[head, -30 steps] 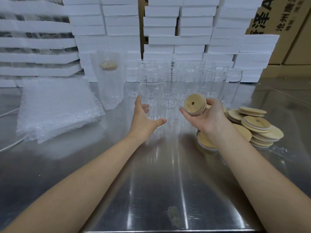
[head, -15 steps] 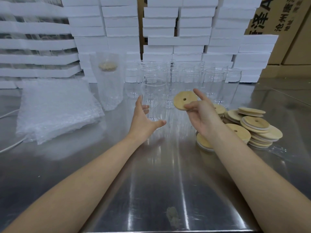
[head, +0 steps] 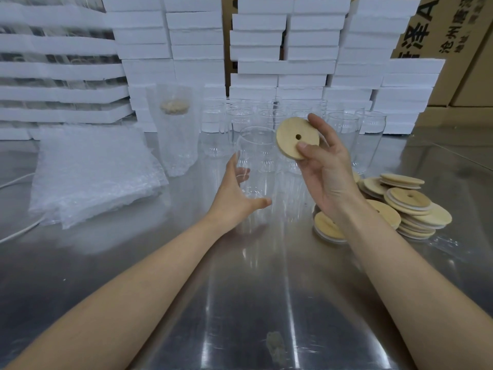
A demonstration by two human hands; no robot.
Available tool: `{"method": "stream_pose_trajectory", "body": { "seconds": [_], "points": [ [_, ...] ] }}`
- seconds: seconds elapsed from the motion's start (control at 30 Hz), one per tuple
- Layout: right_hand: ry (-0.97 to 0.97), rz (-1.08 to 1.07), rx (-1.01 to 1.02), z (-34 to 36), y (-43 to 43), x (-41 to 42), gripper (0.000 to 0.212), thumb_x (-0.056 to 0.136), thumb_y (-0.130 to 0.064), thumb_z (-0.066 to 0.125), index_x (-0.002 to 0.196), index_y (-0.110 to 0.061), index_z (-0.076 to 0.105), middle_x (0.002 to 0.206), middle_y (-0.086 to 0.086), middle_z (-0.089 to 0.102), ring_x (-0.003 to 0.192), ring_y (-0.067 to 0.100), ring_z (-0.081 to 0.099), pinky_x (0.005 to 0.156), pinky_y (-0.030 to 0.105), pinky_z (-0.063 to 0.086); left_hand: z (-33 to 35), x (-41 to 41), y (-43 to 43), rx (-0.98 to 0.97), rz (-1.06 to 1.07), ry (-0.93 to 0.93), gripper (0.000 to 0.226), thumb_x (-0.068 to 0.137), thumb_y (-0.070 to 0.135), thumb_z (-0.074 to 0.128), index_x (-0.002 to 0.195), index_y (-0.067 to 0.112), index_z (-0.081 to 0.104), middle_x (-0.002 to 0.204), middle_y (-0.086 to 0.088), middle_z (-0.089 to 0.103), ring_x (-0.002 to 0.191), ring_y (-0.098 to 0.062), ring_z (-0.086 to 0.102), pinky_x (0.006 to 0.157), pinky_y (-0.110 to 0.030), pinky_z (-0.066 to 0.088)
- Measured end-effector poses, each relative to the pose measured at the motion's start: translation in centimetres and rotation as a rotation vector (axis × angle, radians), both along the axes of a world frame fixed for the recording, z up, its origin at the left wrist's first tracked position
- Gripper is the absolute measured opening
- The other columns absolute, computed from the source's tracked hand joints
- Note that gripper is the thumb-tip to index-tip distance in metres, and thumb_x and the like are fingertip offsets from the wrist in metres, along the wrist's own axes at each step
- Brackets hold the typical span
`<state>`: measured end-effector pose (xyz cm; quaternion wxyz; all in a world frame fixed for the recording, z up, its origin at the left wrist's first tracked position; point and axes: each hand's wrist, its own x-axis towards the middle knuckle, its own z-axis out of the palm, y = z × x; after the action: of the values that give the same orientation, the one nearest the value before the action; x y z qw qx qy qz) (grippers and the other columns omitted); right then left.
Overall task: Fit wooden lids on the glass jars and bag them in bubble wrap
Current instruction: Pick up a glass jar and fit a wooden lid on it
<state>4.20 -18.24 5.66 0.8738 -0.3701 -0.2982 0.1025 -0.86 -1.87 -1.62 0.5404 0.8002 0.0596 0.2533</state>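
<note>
Right hand (head: 328, 180): pinches one wooden lid (head: 289, 137) by its edge, thumb on the near face, fingers behind it. The lid sits at frame centre, tilted, with its flat face and small hole turned toward the camera.

Left hand (head: 234, 196): wrapped round the lower part of an upright glass jar (head: 257, 156), thumb in front, fingers visible only through the glass. The jar stands on the steel table (head: 253, 289), just left of the lid and slightly below it.

Change: over the last second the lid has risen and turned its face toward the camera, and it now stands beside the jar's open rim. The left hand has stayed on the jar. Judgement: the lid is ready for seating but is not yet level or over the mouth; it must be turned flat, then pressed down.

Surroundings: lid pile (head: 410, 206) at right of centre; bubble wrap bags (head: 93, 177) at left; one bagged jar (head: 174, 134), already lidded, behind them; spare jars (head: 370, 140) in a row behind; foam slabs (head: 285, 68) and cartons (head: 437, 28) along the top.

Hard to make out:
- The held jar's outline merges with the jars behind it.
- The lid's underside and any seal ring face away.
- The right wrist covers part of the nearest lid in the pile.
- The number of spare jars cannot be told
</note>
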Motion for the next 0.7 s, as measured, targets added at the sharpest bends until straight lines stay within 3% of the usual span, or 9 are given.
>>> {"method": "stream_pose_trajectory", "body": {
  "seconds": [0.13, 0.27, 0.37, 0.47, 0.57, 0.7],
  "points": [
    [-0.158, -0.278, -0.138, 0.2, 0.2, -0.6, 0.038, 0.08, -0.01, 0.07, 0.116, -0.02, 0.062, 0.134, 0.008, 0.056, 0.122, 0.018, 0.056, 0.102, 0.035, 0.049, -0.1, -0.2, -0.4, 0.026, -0.124, 0.002, 0.119, 0.063, 0.016, 0.09, 0.149, 0.037, 0.01, 0.129, 0.006, 0.045, 0.122, 0.002, 0.047, 0.095, -0.009, 0.035],
    [-0.514, -0.66, -0.403, 0.0, -0.3, -1.1, 0.036, 0.087, -0.026, 0.07, 0.121, -0.027, 0.059, 0.15, -0.006, 0.041, 0.135, -0.004, 0.038, 0.107, 0.021, 0.038, -0.1, -0.4, -0.8, 0.082, -0.204, 0.015, 0.117, 0.063, 0.021, 0.091, 0.145, 0.044, 0.01, 0.126, 0.015, 0.046, 0.118, 0.008, 0.048, 0.1, -0.007, 0.035],
    [-0.677, -0.681, -0.502, -0.4, -0.3, -1.4, 0.043, 0.089, -0.026, 0.068, 0.13, -0.017, 0.056, 0.153, -0.003, 0.033, 0.132, -0.016, 0.031, 0.106, 0.01, 0.032, 0.1, -0.7, -1.0, 0.099, -0.224, 0.012, 0.114, 0.063, 0.022, 0.091, 0.141, 0.047, 0.01, 0.127, 0.017, 0.045, 0.118, 0.01, 0.047, 0.103, -0.011, 0.034],
    [-0.723, -0.665, -0.533, -0.3, -0.2, -1.6, 0.035, 0.089, -0.025, 0.065, 0.121, -0.011, 0.061, 0.145, 0.003, 0.036, 0.13, -0.011, 0.036, 0.105, 0.013, 0.035, 0.2, -1.0, -1.3, 0.134, -0.244, -0.011, 0.115, 0.064, 0.02, 0.09, 0.145, 0.042, 0.012, 0.128, 0.015, 0.044, 0.12, 0.011, 0.045, 0.107, -0.013, 0.033],
    [-0.78, -0.708, -0.485, 0.0, -0.1, -1.8, 0.02, 0.09, -0.025, 0.066, 0.104, -0.01, 0.064, 0.123, 0.004, 0.042, 0.116, -0.018, 0.043, 0.095, 0.006, 0.035, 0.3, -1.4, -1.8, 0.176, -0.279, -0.012, 0.116, 0.064, 0.025, 0.09, 0.15, 0.034, 0.013, 0.129, 0.014, 0.044, 0.121, 0.01, 0.045, 0.108, -0.014, 0.033],
    [-0.859, -0.685, -0.503, -0.3, 0.4, -1.6, 0.015, 0.089, -0.028, 0.066, 0.101, -0.019, 0.061, 0.111, 0.005, 0.054, 0.12, 0.004, 0.047, 0.102, 0.015, 0.036, 0.3, -1.4, -2.4, 0.188, -0.3, 0.037, 0.113, 0.066, 0.032, 0.088, 0.15, 0.032, 0.011, 0.127, 0.012, 0.045, 0.12, 0.004, 0.048, 0.107, -0.022, 0.039]
  ]
}}
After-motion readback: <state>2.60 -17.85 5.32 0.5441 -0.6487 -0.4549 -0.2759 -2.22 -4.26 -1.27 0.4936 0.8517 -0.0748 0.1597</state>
